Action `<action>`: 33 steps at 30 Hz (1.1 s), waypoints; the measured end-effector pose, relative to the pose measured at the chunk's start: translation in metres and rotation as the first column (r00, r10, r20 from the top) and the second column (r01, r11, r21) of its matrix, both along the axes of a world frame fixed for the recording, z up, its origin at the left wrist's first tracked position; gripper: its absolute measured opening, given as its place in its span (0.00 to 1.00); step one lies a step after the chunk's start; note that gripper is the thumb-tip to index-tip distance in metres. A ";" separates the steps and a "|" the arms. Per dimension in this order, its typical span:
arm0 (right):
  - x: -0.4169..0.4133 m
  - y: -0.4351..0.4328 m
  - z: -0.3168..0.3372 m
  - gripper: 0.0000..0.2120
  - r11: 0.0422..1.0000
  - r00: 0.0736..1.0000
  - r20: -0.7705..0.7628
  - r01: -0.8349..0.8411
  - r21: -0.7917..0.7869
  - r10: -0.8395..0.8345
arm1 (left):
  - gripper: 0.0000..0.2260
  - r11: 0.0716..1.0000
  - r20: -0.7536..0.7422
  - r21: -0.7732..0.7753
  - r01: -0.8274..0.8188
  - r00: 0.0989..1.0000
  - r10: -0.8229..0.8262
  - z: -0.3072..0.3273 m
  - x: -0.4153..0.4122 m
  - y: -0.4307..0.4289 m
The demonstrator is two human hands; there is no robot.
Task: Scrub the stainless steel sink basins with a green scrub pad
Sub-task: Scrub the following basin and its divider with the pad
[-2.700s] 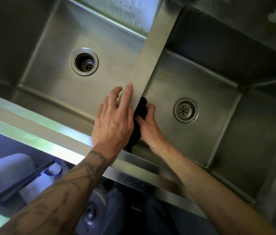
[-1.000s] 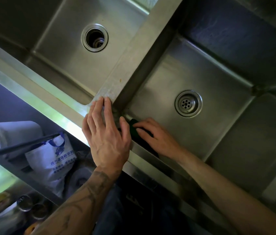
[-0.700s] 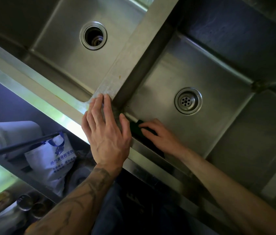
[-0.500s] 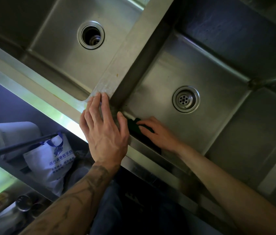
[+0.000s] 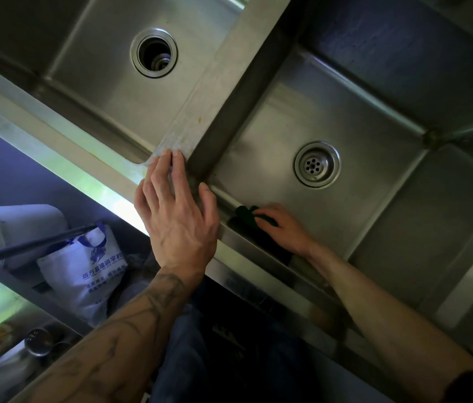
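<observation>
A stainless steel double sink fills the view, with a left basin and a right basin split by a flat divider. My left hand lies flat with straight fingers on the front rim, where the divider meets it. My right hand is down inside the right basin, at its near wall. Its fingers press a dark green scrub pad against the seam between that wall and the floor. Most of the pad is hidden under the fingers and in shadow.
The left basin has an open drain hole; the right basin has a strainer drain. Below the front rim, at the left, stand a white printed bag, a white bucket and a dark rod.
My right hand has slid the pad to the right along the near seam of the right basin, away from the corner. My left hand has stayed on the rim.
</observation>
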State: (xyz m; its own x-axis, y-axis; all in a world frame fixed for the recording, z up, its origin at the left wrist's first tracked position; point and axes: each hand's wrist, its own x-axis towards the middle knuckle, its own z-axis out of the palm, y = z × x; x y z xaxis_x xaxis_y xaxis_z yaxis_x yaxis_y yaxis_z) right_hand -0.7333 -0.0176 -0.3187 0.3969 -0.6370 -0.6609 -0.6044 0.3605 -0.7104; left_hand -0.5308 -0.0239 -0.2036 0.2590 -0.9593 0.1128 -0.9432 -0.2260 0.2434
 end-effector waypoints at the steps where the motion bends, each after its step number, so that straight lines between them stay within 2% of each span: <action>1: -0.002 0.004 0.003 0.14 1.000 1.000 0.016 0.009 -0.024 -0.009 | 0.26 1.000 -0.006 -0.001 0.002 1.000 -0.002 0.001 -0.001 0.000; 3: 0.000 0.009 0.019 0.12 0.992 0.995 0.097 0.048 -0.115 -0.037 | 0.26 1.000 -0.008 0.000 -0.001 1.000 0.001 0.001 -0.001 -0.001; 6: 0.003 0.007 0.035 0.10 0.988 0.983 0.180 0.068 -0.137 -0.043 | 0.27 1.000 -0.004 0.008 0.002 1.000 -0.002 0.000 0.000 0.000; 8: 0.001 0.004 0.025 0.11 0.993 0.987 0.160 0.022 -0.118 -0.003 | 0.27 1.000 -0.001 0.015 0.008 1.000 -0.008 0.001 0.000 0.000; 11: -0.010 0.003 -0.001 0.15 0.997 0.997 0.007 -0.080 -0.022 0.080 | 0.27 1.000 0.004 0.007 0.006 1.000 -0.006 -0.001 0.001 0.000; 13: -0.018 0.009 -0.005 0.16 0.997 0.996 -0.039 -0.076 0.013 0.077 | 0.27 1.000 0.000 0.008 0.008 1.000 -0.008 0.000 -0.001 0.000; 16: -0.016 0.019 0.015 0.11 0.994 1.000 0.025 -0.015 -0.107 0.018 | 0.27 1.000 0.001 0.008 0.002 1.000 -0.002 0.000 0.000 -0.001; 18: -0.012 0.024 0.029 0.10 0.993 0.993 0.111 0.059 -0.106 -0.047 | 0.27 1.000 0.005 0.007 0.000 1.000 0.000 -0.001 0.000 0.000; 20: -0.015 0.024 0.029 0.11 0.989 0.990 0.136 0.062 -0.134 -0.043 | 0.27 1.000 0.004 0.011 0.003 1.000 -0.003 -0.001 -0.001 0.000; 24: -0.031 0.022 -0.003 0.15 0.999 0.999 -0.034 -0.041 -0.019 0.040 | 0.27 1.000 0.003 -0.004 -0.002 1.000 0.002 -0.001 0.000 0.000; 26: -0.036 0.028 -0.004 0.15 1.000 0.997 -0.078 -0.025 -0.001 0.024 | 0.27 1.000 -0.002 -0.012 0.000 1.000 0.000 -0.001 0.000 0.000; 28: -0.036 0.036 0.012 0.14 0.996 0.998 0.000 0.057 -0.064 -0.057 | 0.27 1.000 -0.004 -0.012 0.000 1.000 0.000 -0.001 -0.001 -0.001; 30: -0.035 0.041 0.029 0.14 0.990 0.986 0.098 0.136 -0.032 -0.133 | 0.27 1.000 -0.001 -0.011 0.000 1.000 0.000 -0.001 -0.001 0.000; 33: -0.036 0.037 0.030 0.13 0.995 0.993 0.091 0.086 -0.043 -0.082 | 0.27 1.000 -0.010 0.002 -0.003 1.000 0.003 0.001 -0.002 0.000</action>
